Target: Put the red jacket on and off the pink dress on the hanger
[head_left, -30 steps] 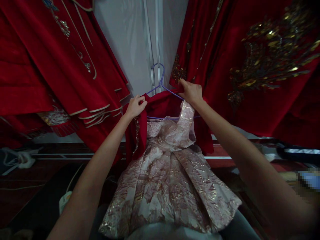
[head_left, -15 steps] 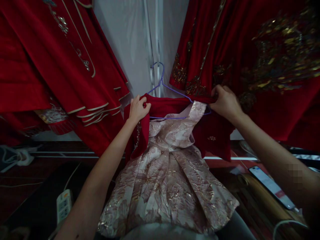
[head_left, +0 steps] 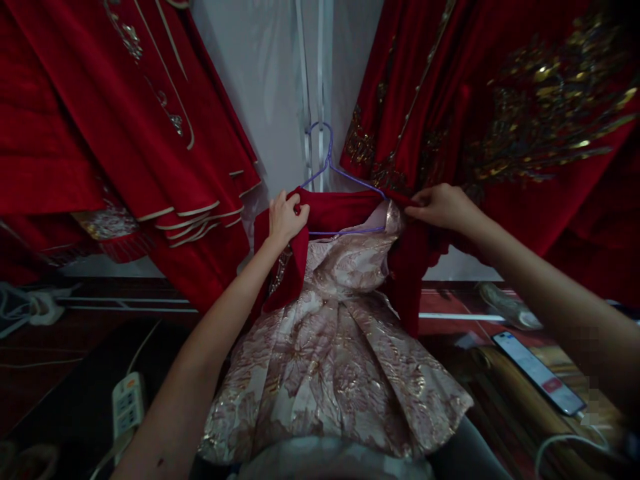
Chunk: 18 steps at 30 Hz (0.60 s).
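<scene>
A pale pink-gold brocade dress (head_left: 335,360) hangs on a purple wire hanger (head_left: 327,150), which is hooked at a white rail. Around the dress's shoulders lies a small red jacket (head_left: 345,208) with beaded trim. My left hand (head_left: 289,217) is closed on the jacket at its left shoulder, thumb and fingers bent together. At the other shoulder, my right hand (head_left: 440,205) pinches the red cloth beside the dress strap. The jacket's right side now drapes over that strap and part of the hanger's end.
Red garments with sequins (head_left: 545,127) hang on the right, and more red garments (head_left: 165,173) on the left. Below lie a phone (head_left: 540,373) on a brown roll, a power strip (head_left: 127,407) and white cables. A clear bottle-like object (head_left: 505,303) is on the floor.
My right hand has moved inward, drawing the jacket's right side over the hanger end and dress strap. My left hand keeps its hold at the left shoulder.
</scene>
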{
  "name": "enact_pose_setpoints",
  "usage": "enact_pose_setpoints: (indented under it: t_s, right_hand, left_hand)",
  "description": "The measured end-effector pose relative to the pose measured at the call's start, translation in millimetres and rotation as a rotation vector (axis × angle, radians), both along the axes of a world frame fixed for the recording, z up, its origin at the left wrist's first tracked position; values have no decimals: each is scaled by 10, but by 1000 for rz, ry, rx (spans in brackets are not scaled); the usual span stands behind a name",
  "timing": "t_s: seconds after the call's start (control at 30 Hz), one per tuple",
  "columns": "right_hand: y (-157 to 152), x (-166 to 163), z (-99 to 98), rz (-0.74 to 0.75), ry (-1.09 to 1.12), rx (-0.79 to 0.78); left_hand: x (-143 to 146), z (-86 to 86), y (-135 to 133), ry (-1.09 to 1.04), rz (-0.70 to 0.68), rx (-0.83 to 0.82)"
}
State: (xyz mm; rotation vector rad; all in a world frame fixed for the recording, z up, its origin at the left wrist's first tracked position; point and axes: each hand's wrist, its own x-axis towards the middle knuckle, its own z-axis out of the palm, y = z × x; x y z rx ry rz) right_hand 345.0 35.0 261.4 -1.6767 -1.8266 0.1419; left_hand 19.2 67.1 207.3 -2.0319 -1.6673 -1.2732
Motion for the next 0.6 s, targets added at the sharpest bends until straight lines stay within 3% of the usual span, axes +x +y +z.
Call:
enact_pose_setpoints:
  t_s: [0.1,0.2,0.3,0.47,0.53,0.6]
  right_hand:
    - [116,7,-19,110,322,-309]
    - [151,-13,-91,206,437,-415]
    - [132,-66,-172,139,305,-231]
    - [119,-177,-128,-93,-110,361]
    - [179,-183,-10,-127,-159,416]
    - [284,-147,150,-130,-120,360]
  left_hand:
    - [-21,6,26,-38,-20,-14]
    - [-28,1,69,-55,-25,-12]
    - [-49,10,120,-83,-66,-8]
    - [-214,115,180,-80,-274,-197]
    - [-302,175,190,-66,-311,-233]
    - [-379,245,198,-106,-309,-163]
